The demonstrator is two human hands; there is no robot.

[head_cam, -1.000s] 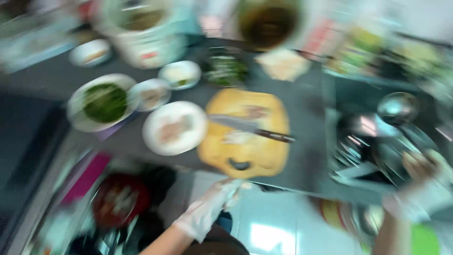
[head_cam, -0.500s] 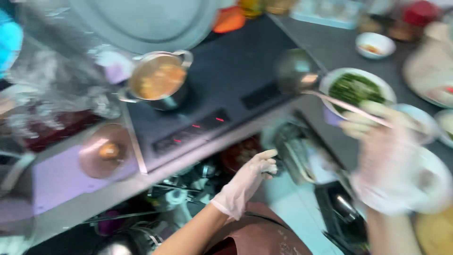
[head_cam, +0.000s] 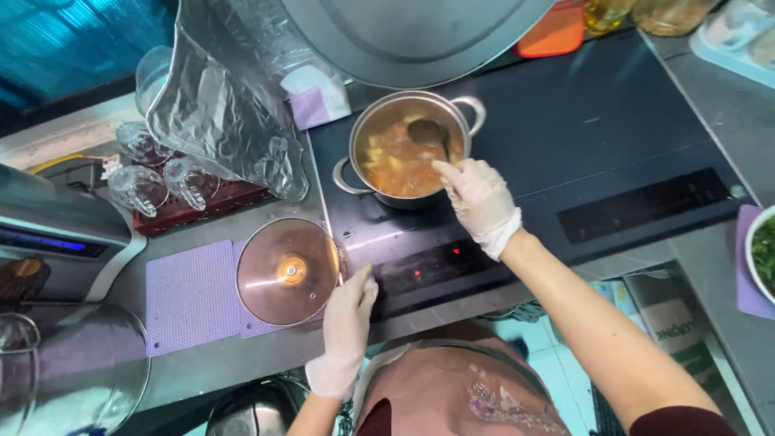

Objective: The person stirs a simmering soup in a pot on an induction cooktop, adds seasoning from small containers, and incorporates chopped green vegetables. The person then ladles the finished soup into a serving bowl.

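Nearest, the left hand (head_cam: 349, 323) lay flat, fingers loosely extended and holding nothing, at the cooktop's (head_cam: 565, 153) front edge just beside the glass lid (head_cam: 288, 271). Beyond, on the cooktop, the right hand (head_cam: 480, 202) closed around a ladle (head_cam: 429, 133) dipped in the soup pot (head_cam: 408, 149); a hasty stir could likely have splashed hot broth onto that glove.

Bright, even light from above; the picture is sharp, with no motion blur. Glare spots sit on the glass lid (head_cam: 288, 271) and the crinkled foil (head_cam: 222, 105). Soft shadows fall under the pot (head_cam: 408, 149). Edges bend slightly outward.
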